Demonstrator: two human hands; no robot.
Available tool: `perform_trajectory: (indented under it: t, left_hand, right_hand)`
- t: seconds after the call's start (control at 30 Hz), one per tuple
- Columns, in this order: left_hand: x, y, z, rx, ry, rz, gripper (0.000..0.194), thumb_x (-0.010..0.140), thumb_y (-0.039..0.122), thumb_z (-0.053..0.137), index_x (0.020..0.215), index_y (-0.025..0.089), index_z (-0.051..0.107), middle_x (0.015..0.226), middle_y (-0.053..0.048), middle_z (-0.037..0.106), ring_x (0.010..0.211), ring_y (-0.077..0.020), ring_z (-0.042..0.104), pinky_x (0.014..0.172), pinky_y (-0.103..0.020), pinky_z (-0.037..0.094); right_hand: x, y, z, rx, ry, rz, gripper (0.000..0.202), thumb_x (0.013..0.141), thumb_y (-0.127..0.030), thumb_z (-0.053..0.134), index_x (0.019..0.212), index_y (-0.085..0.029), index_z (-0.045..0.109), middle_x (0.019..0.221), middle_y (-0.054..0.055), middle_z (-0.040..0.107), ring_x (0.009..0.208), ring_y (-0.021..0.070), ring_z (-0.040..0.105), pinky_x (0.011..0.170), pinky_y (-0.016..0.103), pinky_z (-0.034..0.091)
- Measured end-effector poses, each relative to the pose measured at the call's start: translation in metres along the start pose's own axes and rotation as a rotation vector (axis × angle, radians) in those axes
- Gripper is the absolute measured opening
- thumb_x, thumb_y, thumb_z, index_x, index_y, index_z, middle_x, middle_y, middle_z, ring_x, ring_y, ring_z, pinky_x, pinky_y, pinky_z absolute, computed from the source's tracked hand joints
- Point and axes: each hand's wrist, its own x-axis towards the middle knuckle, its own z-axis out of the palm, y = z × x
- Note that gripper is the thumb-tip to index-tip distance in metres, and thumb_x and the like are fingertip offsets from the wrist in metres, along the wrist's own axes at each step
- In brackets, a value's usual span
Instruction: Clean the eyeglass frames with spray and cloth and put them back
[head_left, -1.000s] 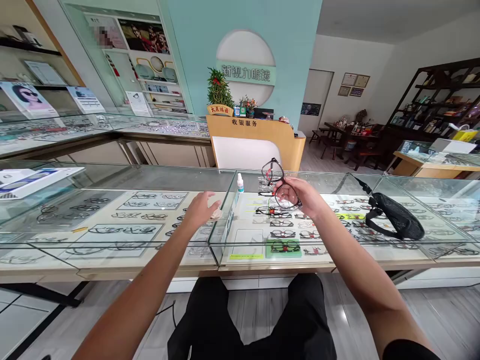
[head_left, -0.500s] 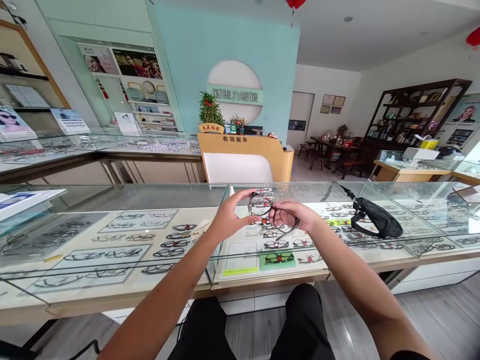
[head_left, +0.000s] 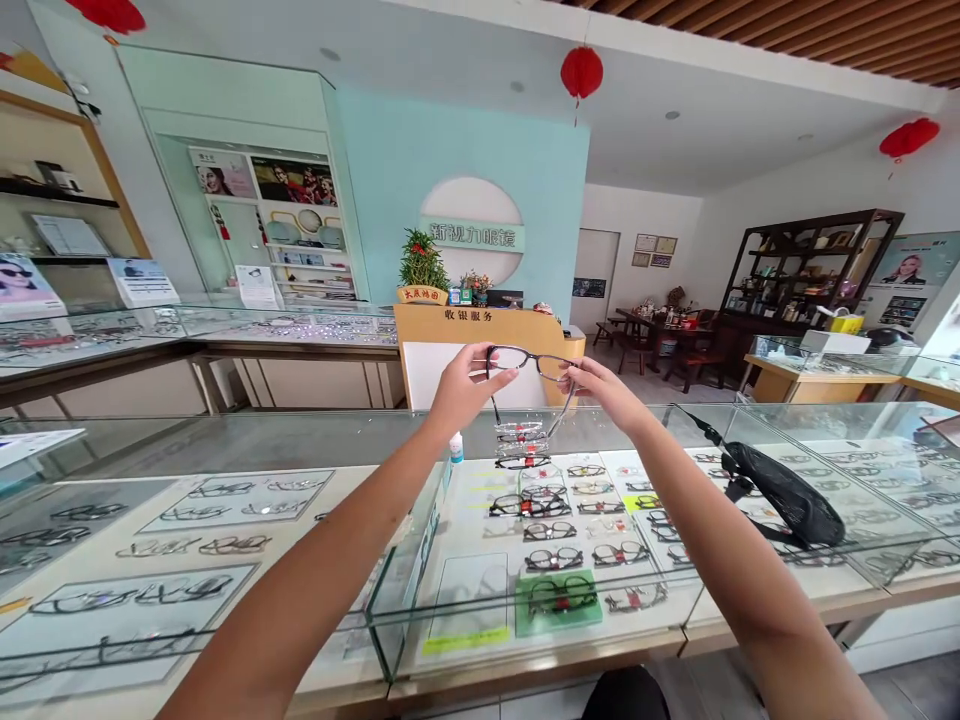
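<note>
Head view, fingers: we have both hands closed on one pair of glasses (head_left: 531, 357), our left hand (head_left: 466, 388) pinching one end, our right hand (head_left: 602, 388) the other.
Glasses: held in the air above the far part of the case (head_left: 352, 440), roughly level, both temples unfolded and hanging down.
Room between hands: we leave the rims and bridge bare; the lens span is open.
Case edge: its far glass edge runs just below our hands as we see it.
Bottle (head_left: 456, 448): below our left hand, near the glass joint; we cannot tell whether it stands on or under the glass.
Bag (head_left: 784, 495): lies on our right, outside the right forearm and apart from it.
Display frames (head_left: 553, 558): rows under glass, between our forearms, one pair on a green block (head_left: 525, 615) toward the near edge.
Desk (head_left: 480, 318): beyond the case, well apart from our hands.
Left pose: thumb points inward along the lower rim, fingers curled behind.
Right pose: fingers bent inward at the hinge end.
Forearms: ours slant in from both lower corners, elbows wide.
</note>
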Motion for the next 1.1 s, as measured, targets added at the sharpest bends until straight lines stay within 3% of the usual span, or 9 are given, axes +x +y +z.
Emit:
perform_trajectory:
  t: [0.13, 0.23, 0.37, 0.57, 0.83, 1.1]
  left_hand:
    - [0.056, -0.032, 0.001, -0.043, -0.028, 0.02, 0.076, 0.069, 0.055, 0.098, 0.13, 0.021, 0.068, 0.127, -0.012, 0.077, 0.122, -0.0275, 0.074, 0.108, -0.046, 0.061]
    - [0.073, -0.054, 0.005, -0.081, -0.015, -0.004, 0.076, 0.065, 0.053, 0.099, 0.125, 0.02, 0.067, 0.123, -0.012, 0.076, 0.118, -0.0268, 0.073, 0.106, -0.045, 0.06]
    - [0.064, -0.063, 0.015, -0.082, 0.11, -0.027, 0.073, 0.074, 0.056, 0.095, 0.132, 0.022, 0.066, 0.13, -0.012, 0.074, 0.12, -0.0267, 0.072, 0.105, -0.043, 0.058]
    - [0.036, -0.043, 0.012, 0.003, 0.26, 0.066, 0.066, 0.082, 0.055, 0.093, 0.137, 0.029, 0.066, 0.133, -0.009, 0.074, 0.129, -0.0282, 0.07, 0.109, -0.043, 0.057]
    - [0.027, -0.032, 0.002, 0.032, 0.291, 0.198, 0.068, 0.082, 0.053, 0.096, 0.14, 0.033, 0.069, 0.132, -0.008, 0.075, 0.132, -0.0314, 0.071, 0.115, -0.051, 0.059]
    - [0.03, -0.04, -0.006, 0.03, 0.227, 0.223, 0.071, 0.084, 0.053, 0.096, 0.147, 0.035, 0.068, 0.145, -0.008, 0.073, 0.142, -0.0332, 0.068, 0.125, -0.055, 0.056]
  right_hand:
    - [0.041, 0.022, 0.014, -0.049, 0.186, -0.116, 0.06, 0.081, -0.061, 0.094, 0.122, -0.024, 0.071, 0.1, -0.002, 0.073, 0.095, 0.019, 0.067, 0.094, 0.035, 0.051]
    - [0.064, 0.044, 0.03, -0.114, 0.348, -0.138, 0.069, 0.077, -0.06, 0.096, 0.127, -0.025, 0.064, 0.103, -0.001, 0.069, 0.097, 0.0205, 0.065, 0.093, 0.036, 0.05]
    - [0.076, 0.057, 0.047, -0.182, 0.461, -0.165, 0.071, 0.082, -0.063, 0.092, 0.133, -0.026, 0.061, 0.118, 0.005, 0.07, 0.108, 0.024, 0.066, 0.1, 0.04, 0.051]
    - [0.065, 0.043, 0.06, -0.172, 0.442, -0.327, 0.063, 0.092, -0.057, 0.087, 0.141, -0.031, 0.058, 0.13, 0.009, 0.072, 0.121, 0.0282, 0.068, 0.116, 0.051, 0.05]
    - [0.06, 0.039, 0.053, -0.164, 0.345, -0.383, 0.055, 0.097, -0.048, 0.086, 0.144, -0.036, 0.059, 0.14, 0.009, 0.071, 0.133, 0.0314, 0.068, 0.121, 0.057, 0.051]
    - [0.062, 0.041, 0.049, -0.194, 0.331, -0.399, 0.059, 0.096, -0.049, 0.088, 0.148, -0.039, 0.06, 0.149, 0.009, 0.069, 0.141, 0.033, 0.065, 0.131, 0.062, 0.047]
